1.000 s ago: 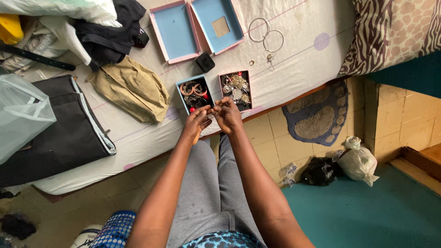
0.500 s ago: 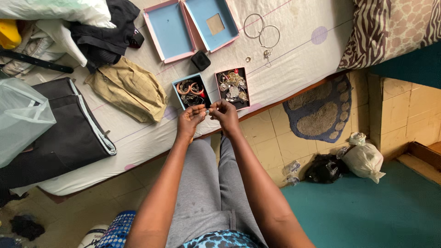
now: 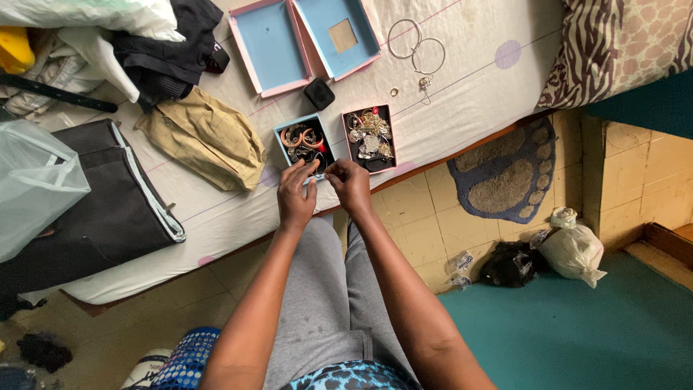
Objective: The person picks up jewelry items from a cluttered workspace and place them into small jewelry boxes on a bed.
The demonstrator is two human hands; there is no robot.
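Bed (image 3: 462,108) — covered by a pale sheet, it carries everything; its near edge runs diagonally beneath your wrists. Toward its left end lie a black bag (image 3: 101,209) and a folded khaki garment (image 3: 206,137); at the far edge rest two open blue box lids (image 3: 307,40). Beside the lids lie two large silver hoops (image 3: 415,47).

Two small trays sit side by side at the near edge: a blue-rimmed jewellery box (image 3: 302,143) holding bangles, and a dark jewellery tray (image 3: 369,136) heaped with metal pieces.

Your left hand (image 3: 296,195) reaches over the near corner of the blue-rimmed box, fingers curled and pinching; your right hand (image 3: 350,184) meets it just in front of the two trays, fingertips also pinched. Between them is a small jewellery piece (image 3: 323,171), too small to identify, held above the bed's near edge.

Risk, as a judgement: the piece hangs close to the edge over tiled floor (image 3: 426,217) — a slipped pinch could drop it there, where it may be hard to find. A wrist brushing either tray could tip it off the edge.
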